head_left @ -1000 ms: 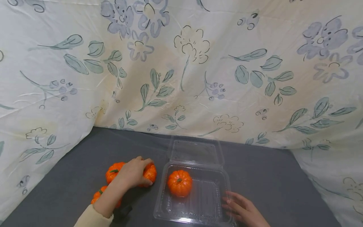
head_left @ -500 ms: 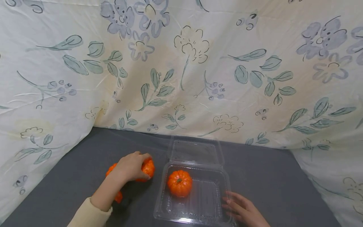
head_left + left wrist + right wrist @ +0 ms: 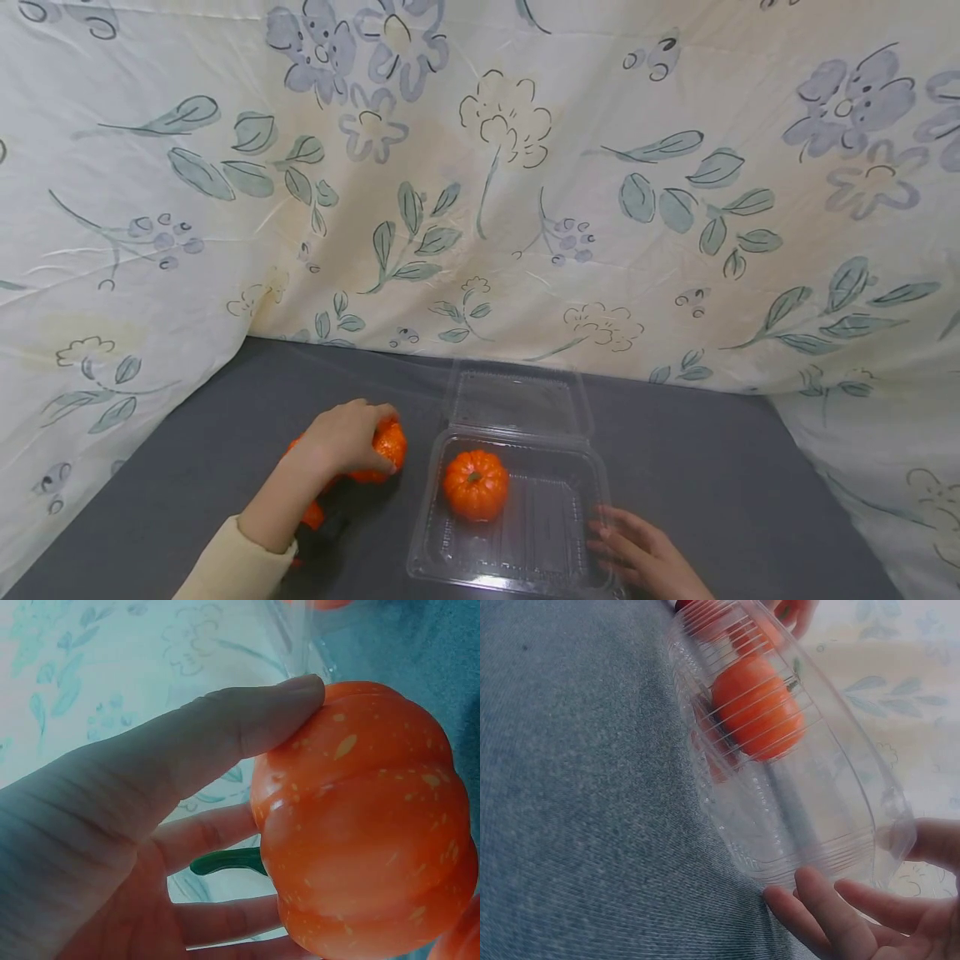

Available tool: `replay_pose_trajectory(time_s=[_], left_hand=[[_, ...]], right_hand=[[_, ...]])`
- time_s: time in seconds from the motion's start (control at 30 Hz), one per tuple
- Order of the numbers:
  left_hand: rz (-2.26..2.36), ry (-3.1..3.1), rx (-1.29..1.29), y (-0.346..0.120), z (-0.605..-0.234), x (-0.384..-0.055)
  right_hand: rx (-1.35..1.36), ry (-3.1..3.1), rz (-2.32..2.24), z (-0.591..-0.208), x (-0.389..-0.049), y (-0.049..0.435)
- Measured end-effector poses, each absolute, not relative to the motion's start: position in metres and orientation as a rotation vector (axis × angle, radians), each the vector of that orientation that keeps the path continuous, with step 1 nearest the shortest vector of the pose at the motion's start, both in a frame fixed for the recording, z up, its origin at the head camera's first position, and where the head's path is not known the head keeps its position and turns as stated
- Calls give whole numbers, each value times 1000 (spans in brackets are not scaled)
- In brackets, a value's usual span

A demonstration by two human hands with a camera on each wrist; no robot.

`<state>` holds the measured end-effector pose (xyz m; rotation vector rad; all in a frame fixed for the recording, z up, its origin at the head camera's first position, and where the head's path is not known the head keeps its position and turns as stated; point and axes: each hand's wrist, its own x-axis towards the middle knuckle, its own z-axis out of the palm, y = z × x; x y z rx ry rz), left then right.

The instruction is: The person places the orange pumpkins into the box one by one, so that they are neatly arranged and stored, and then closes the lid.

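Note:
My left hand (image 3: 337, 443) grips an orange toy pumpkin (image 3: 391, 450) left of the clear plastic clamshell container (image 3: 543, 525). In the left wrist view the thumb presses one side of this pumpkin (image 3: 367, 825), the fingers reach behind it, and its green stem points toward the palm. A second pumpkin (image 3: 476, 486) sits inside the container, toward its left wall. At the container's right side is my right hand (image 3: 645, 552). The right wrist view has its thumb on the rim and its fingertips (image 3: 810, 881) against the outer wall.
More orange pumpkins (image 3: 312, 517) lie on the dark grey cloth, mostly hidden by my left hand and forearm. The container's lid (image 3: 517, 402) is folded back behind it. A flowered curtain (image 3: 495, 208) hangs at the back and along both sides.
My left hand has shifted slightly left and away with the pumpkin in it, and its forearm now covers more of the other pumpkins. The right hand and container have stayed put.

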<state>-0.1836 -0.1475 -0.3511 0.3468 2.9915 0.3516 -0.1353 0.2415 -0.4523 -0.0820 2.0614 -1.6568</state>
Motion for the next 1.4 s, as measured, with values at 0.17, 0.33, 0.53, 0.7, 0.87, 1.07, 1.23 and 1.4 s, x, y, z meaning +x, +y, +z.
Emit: replay_pose_trajectory(time_s=[0.17,0.33,0.53,0.7,0.87,1.07,1.23,1.4], left_hand=[[369,3004,358,-144,-347,-186],[354,3020,383,-138,-341,-187],[360,3067,446,-128,-333,-187],[381,3094,494,-118,-327,-188],[374,3086,535,-110,-322,-190],[352,3078,636,-97,-313,-194],[368,3058,726,-83,-308,-197],[341,3036,803,-67,-303,-196]], right_hand=[[-68,2069,-1657,-452,-135,240],[-61,2066,-1655,-451,-135,240],[-49,2063,-1654,-451,-135,239],[-48,2063,-1659,-451,-135,239],[-23,2068,-1659,-450,-136,237],[-22,2066,-1660,-450,-135,237],[-30,2059,-1663,-450,-136,237],[-55,2047,-1672,-450,-136,238]])
